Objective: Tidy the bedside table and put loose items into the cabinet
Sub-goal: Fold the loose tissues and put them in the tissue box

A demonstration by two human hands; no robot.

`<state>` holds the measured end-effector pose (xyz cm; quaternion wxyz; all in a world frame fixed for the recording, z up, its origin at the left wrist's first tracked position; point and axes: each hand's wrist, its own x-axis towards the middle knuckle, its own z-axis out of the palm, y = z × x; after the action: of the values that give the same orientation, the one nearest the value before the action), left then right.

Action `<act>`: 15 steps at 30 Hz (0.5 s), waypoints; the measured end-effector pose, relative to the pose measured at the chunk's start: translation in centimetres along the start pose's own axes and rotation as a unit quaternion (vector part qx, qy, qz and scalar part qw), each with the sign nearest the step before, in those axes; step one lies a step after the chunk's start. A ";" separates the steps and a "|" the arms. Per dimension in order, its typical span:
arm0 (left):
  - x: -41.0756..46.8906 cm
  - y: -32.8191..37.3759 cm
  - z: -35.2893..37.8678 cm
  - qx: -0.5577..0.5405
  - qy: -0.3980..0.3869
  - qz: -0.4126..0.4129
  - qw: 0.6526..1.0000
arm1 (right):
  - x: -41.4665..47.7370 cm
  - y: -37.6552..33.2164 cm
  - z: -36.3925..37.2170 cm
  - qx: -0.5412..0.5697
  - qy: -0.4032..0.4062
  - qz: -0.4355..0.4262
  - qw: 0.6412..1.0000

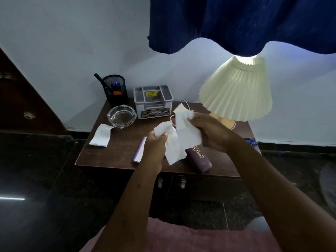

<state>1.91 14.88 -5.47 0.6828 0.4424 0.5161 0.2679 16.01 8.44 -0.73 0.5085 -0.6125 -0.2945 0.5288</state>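
1. Left hand [158, 142]: closed in a pinch, thumb on top, on the upper corner of one white tissue [172, 144]; the rest of the sheet hangs down below the fingers.
2. Right hand [209, 131]: fingers curled around a second tissue [187, 128], which sticks out to the left of the palm, w/ its edge touching the first sheet. Both sheets are in the air above the bedside table [120, 148].
3. Handling, as I judge: tissues are very light, soft, no stiffness, tear easily. Better to bunch them in the palm than to pull by one corner.
4. A third tissue [101, 135] lies flat, far left of the left hand, beside the glass ashtray [121, 115].
5. Purple bottle [199, 157] lies on its side just under the right hand, partly hidden by tissue. Probably rigid, smooth, may roll; take it around the middle.
6. Lilac booklet [139, 149] lies just left of the left wrist; thin, so lift it by an edge.
7. Cabinet doors [203, 186] below the hands look closed.
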 end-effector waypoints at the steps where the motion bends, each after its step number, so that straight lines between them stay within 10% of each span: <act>1: 0.0 0.1 -0.1 -0.008 -0.003 -0.001 1.000 | 0.3 0.3 0.8 -0.013 -0.011 0.010 1.000; 8: -0.2 0.4 -0.3 -0.037 0.002 -0.021 0.999 | 0.5 1.3 3.7 -0.016 -0.073 0.038 0.996; 15: -0.4 1.0 -0.5 -0.060 0.023 -0.035 0.997 | 1.8 1.8 3.8 -0.281 0.025 -0.083 0.956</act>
<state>1.43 15.14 -4.47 0.7050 0.3758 0.5297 0.2848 12.57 10.65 -2.78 0.3651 -0.7169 -0.4682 0.3656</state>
